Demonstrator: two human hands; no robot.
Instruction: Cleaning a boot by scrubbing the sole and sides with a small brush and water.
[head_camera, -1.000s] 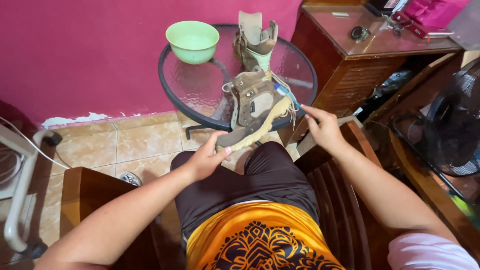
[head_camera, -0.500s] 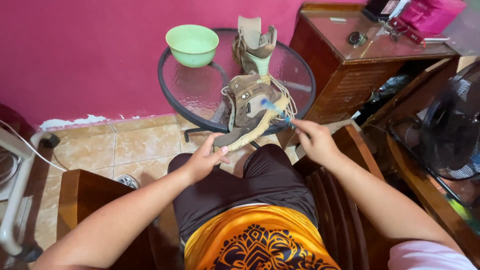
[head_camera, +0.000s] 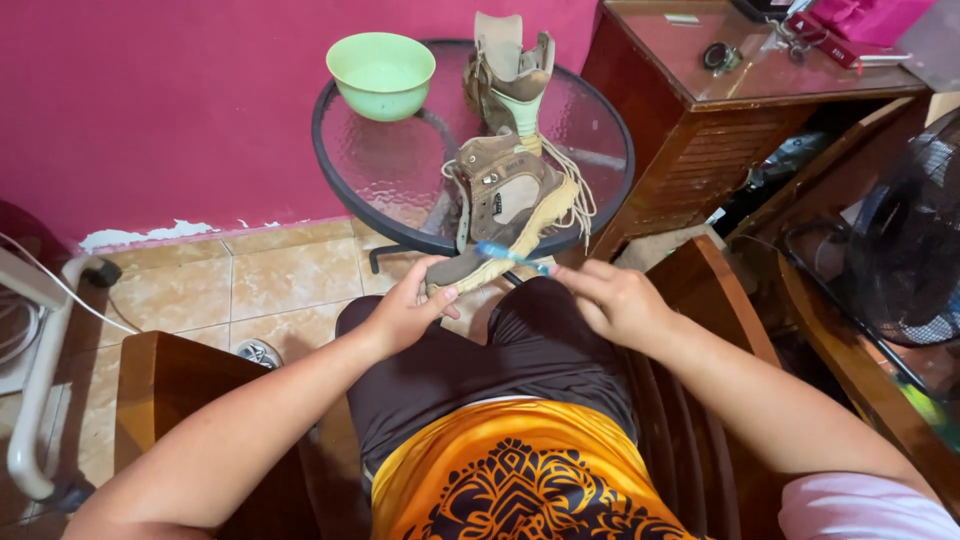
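My left hand (head_camera: 408, 312) grips the toe end of a tan and brown boot (head_camera: 508, 205) that tilts up from my lap against the round glass table (head_camera: 340, 180). In my right hand (head_camera: 612, 300) is a blue toothbrush (head_camera: 510, 255), its head lying against the boot's pale sole edge. A second matching boot (head_camera: 510, 70) stands upright on the table behind it, beside a light green bowl (head_camera: 381, 74).
I sit in a wooden chair with armrests (head_camera: 170, 380) on both sides. A dark wooden cabinet (head_camera: 730, 130) with small items on its glass top stands at the right, a black fan (head_camera: 900, 250) farther right. A pink wall and tiled floor (head_camera: 250, 280) lie ahead.
My right hand has drawn the toothbrush leftward and down along the boot's sole, from the heel side toward the toe. My left hand keeps its grip on the boot.
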